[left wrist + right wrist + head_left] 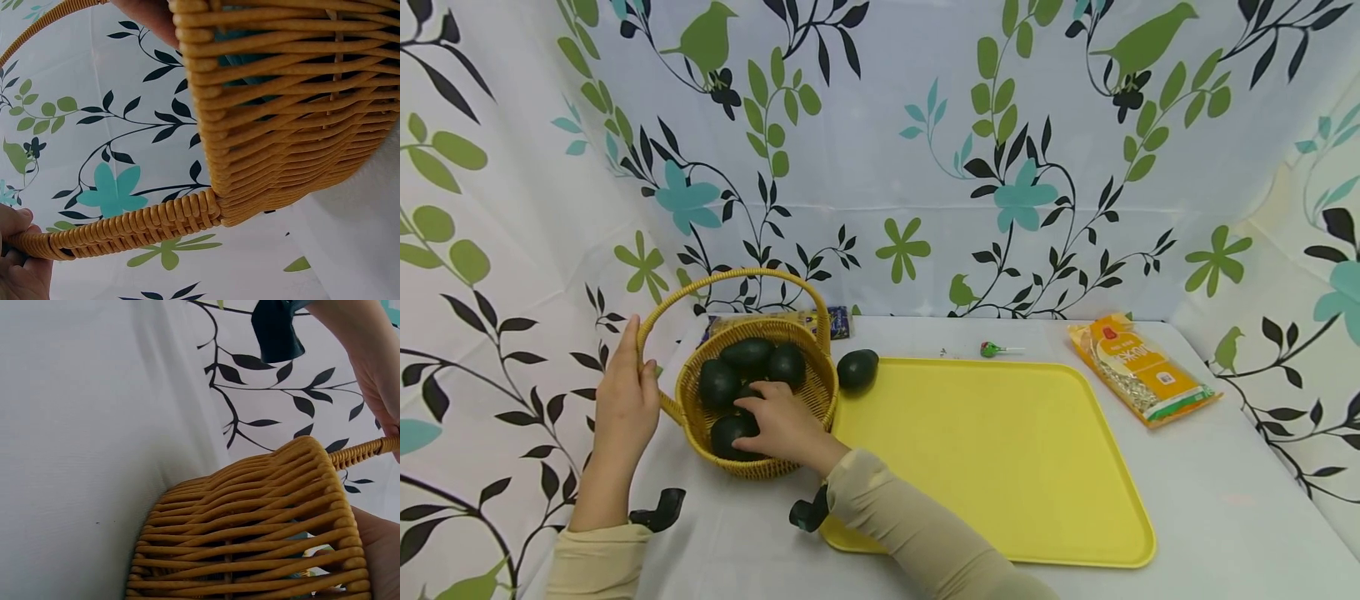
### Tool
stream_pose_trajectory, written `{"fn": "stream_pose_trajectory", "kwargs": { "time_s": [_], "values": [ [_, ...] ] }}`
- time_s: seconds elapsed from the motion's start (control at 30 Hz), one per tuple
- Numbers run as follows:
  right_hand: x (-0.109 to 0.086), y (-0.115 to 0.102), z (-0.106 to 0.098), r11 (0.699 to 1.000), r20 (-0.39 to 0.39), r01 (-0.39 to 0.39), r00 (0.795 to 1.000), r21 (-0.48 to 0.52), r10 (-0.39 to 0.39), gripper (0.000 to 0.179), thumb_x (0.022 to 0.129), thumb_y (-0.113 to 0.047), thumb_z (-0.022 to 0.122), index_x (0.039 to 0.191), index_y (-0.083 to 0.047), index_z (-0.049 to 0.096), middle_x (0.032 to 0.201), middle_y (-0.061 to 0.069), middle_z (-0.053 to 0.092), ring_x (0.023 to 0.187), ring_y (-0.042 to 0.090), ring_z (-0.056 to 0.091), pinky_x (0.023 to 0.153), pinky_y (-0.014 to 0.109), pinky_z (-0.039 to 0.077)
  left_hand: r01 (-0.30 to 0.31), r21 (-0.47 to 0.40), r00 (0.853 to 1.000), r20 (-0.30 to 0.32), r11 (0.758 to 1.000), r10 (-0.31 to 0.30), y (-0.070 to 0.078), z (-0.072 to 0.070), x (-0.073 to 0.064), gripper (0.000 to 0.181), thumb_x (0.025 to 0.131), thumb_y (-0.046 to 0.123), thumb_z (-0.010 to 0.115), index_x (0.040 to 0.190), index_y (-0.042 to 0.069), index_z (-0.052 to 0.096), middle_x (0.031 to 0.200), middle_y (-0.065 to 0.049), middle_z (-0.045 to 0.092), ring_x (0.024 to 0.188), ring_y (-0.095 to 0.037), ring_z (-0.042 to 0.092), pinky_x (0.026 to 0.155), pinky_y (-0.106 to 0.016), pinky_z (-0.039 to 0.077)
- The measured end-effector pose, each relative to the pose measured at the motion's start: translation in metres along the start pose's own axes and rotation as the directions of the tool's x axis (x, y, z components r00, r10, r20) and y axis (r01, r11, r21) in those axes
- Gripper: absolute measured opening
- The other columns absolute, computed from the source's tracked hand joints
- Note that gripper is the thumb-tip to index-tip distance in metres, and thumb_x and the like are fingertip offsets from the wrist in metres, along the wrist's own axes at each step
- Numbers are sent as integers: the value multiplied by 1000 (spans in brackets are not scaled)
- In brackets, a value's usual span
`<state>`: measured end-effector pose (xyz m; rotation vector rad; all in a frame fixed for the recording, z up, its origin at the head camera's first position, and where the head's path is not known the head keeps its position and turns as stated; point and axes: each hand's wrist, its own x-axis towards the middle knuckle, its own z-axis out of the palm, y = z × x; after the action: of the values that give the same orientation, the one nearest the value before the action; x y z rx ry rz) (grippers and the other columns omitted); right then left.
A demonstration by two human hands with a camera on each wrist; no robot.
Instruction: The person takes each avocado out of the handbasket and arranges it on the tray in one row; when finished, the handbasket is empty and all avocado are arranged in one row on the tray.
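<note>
A woven yellow-brown basket [760, 468] tilts toward me on the left of the table, with several dark green avocados [718, 383] inside. My left hand [628, 404] grips the side of its handle [144, 225]; the left wrist view shows fingers and thumb around it. Inside the basket, my right hand [786, 425] holds an avocado [730, 435] near the front rim, thumb and fingers on either side. Part of this hand is hidden by the basket wall in the right wrist view. Another avocado [857, 370] lies outside, by the tray's far left corner.
A yellow tray [985, 467] lies flat right of the basket. Beyond its far edge is a green-wrapped lollipop [991, 349]. An orange bag [1142, 371] rests at the far right, and shiny packets [840, 322] lie behind the basket. Patterned cloth surrounds the table.
</note>
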<state>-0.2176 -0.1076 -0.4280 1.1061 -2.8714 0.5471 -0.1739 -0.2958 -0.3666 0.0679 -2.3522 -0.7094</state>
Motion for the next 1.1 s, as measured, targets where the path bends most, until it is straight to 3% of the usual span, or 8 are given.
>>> {"fn": "stream_pose_trajectory", "kwargs": {
  "time_s": [0.13,0.3,0.47,0.8,1.1],
  "values": [
    [0,-2,1,997,8,53,999,-65,-52,53,81,-56,63,128,-32,57,132,-7,53,117,12,47,96,22,47,-8,-7,1000,-2,1000,8,1,-1,0,65,96,0,44,152,22,19,139,-28,43,110,-49,49,92,-67,40],
    [2,-3,1,996,109,84,991,-27,-81,53,83,-53,64,129,-30,56,121,-9,58,105,4,55,89,17,50,-19,-12,1000,-10,1000,19,1,0,-1,65,95,-1,45,151,21,20,138,-29,43,107,-50,50,89,-68,42],
    [4,-5,-1,998,194,58,979,28,-63,59,83,-49,65,136,-28,50,128,-7,56,109,3,57,93,19,50,-24,-14,1000,-16,1000,24,0,0,-1,66,95,-3,45,151,20,20,138,-29,44,106,-50,51,87,-68,43],
    [15,-8,3,993,291,-4,956,117,-31,68,83,-43,68,142,-23,40,137,-5,52,123,6,51,101,21,46,-10,-12,1000,-13,1000,10,1,0,-1,66,95,-2,44,152,21,20,138,-30,44,108,-51,49,89,-68,41],
    [17,-6,3,989,307,1,950,146,-46,65,84,-36,69,141,-21,41,136,-4,53,121,6,51,100,20,46,-2,-7,1000,-8,1000,2,2,0,0,66,95,-1,44,152,22,19,139,-28,43,109,-50,50,90,-67,42]
  ]
}}
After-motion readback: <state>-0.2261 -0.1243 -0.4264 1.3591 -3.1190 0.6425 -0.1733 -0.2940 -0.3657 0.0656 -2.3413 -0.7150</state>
